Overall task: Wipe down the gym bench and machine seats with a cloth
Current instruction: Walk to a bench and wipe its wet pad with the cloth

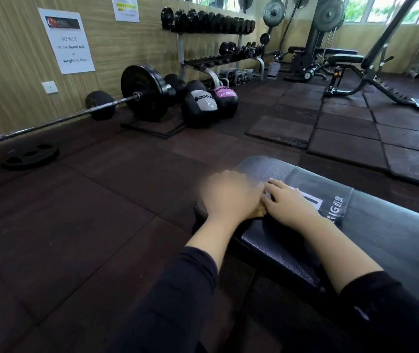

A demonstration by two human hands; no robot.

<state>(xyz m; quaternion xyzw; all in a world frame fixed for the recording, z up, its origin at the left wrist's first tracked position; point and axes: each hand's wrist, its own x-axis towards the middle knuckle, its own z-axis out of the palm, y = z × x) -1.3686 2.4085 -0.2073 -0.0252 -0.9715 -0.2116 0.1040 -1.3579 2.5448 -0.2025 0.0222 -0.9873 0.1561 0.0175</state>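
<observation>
Two arms in black sleeves reach forward from the lower edge of the view onto a black padded gym bench, whose pad runs from the lower right toward its rounded far end. The right hand lies palm down on the pad near that far end, fingers stretched out flat and slightly apart, resting on a dark cloth with pale lettering that is spread across the bench top. The left hand is blurred; it sits at the bench's left edge, touching the right hand, and whether its fingers are curled or flat cannot be told, nor whether it grips the cloth. The cloth reaches from under the hands toward the bench's right side.

Beyond the bench lies dark rubber floor matting. On the floor to the left rests a flat weight plate, and behind it a loaded barbell along the wall. Just right of the barbell stand two medicine balls, one grey-panelled, one pink-panelled. Farther back a dumbbell rack stands against the wall, and at the far right an adjustable bench. A printed notice hangs on the wall at left.
</observation>
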